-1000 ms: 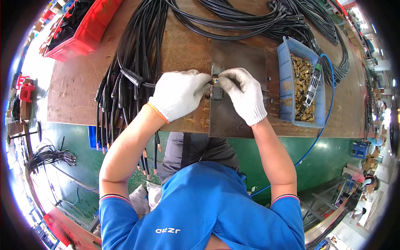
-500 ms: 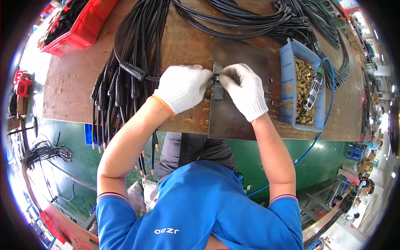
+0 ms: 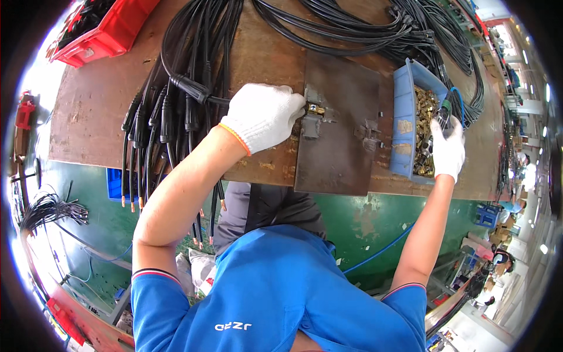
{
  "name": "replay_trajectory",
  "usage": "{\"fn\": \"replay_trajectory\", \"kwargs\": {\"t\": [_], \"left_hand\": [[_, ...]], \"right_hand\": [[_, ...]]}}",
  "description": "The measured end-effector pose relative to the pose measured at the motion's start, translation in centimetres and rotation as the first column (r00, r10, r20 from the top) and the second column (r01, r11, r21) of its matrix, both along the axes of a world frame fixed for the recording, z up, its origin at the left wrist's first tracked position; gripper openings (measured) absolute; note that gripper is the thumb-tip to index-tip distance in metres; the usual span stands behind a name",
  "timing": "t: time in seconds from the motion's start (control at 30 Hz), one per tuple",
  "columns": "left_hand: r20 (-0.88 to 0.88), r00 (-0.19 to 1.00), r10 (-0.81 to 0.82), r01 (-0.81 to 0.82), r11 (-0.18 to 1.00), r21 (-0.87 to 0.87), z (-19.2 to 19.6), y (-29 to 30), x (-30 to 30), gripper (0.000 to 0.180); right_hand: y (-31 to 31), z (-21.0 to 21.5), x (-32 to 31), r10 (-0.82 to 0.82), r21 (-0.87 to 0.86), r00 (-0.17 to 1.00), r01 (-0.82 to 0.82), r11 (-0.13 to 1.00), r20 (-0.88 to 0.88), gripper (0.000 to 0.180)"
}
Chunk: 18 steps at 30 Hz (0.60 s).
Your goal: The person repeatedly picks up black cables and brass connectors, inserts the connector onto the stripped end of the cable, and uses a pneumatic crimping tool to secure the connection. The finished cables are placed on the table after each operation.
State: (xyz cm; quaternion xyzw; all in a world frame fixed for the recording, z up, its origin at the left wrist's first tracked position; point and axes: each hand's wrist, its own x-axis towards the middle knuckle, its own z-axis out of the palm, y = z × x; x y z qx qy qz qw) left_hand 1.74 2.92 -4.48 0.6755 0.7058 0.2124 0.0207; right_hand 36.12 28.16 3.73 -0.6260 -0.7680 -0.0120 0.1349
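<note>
1. On the brown workbench (image 3: 94, 111), the left hand (image 3: 264, 114), in a white glove, rests at the near-left edge of a dark metal plate (image 3: 340, 129); its fingers are curled together around a small brass fitting (image 3: 315, 109) seated in the plate's fixture.
2. A black cable (image 3: 193, 91) runs from the left into that hand, part of a bundle of black cables (image 3: 158, 123) draped over the bench's near edge.
3. Half a second ago both hands met at the fixture; now the right hand (image 3: 448, 146) has left it and reaches far to the right, into a blue bin (image 3: 404, 123) of brass parts (image 3: 425, 132).
4. The right hand's fingers are bent down among the parts beside a blue-corded tool (image 3: 446, 108) lying in the bin; whether they are clamped on anything I cannot tell, as the glove hides the fingertips.
5. The left hand has stayed at the fixture, its grip unchanged.
6. A red tray (image 3: 99, 32) sits at the far-left corner, and more black cables (image 3: 352, 26) loop across the far side of the bench.
</note>
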Motion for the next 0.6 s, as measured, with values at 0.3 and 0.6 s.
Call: {"fn": "replay_trajectory", "kwargs": {"t": [0.3, 0.6], "left_hand": [[-0.02, 1.0, -0.004, 0.004, 1.0, 0.003, 0.4, 0.1, -0.5, 0.018], [-0.029, 0.999, -0.026, 0.027, 0.999, 0.02, 0.7, 0.2, -0.4, 0.018]], "right_hand": [[1.7, -1.6, -0.2, -0.069, -0.166, 0.979, 0.037, 0.985, -0.19, 0.092], [0.4, 3.9, -1.3, -0.129, 0.051, -0.273, -0.567, 0.822, -0.953, 0.024]]}}
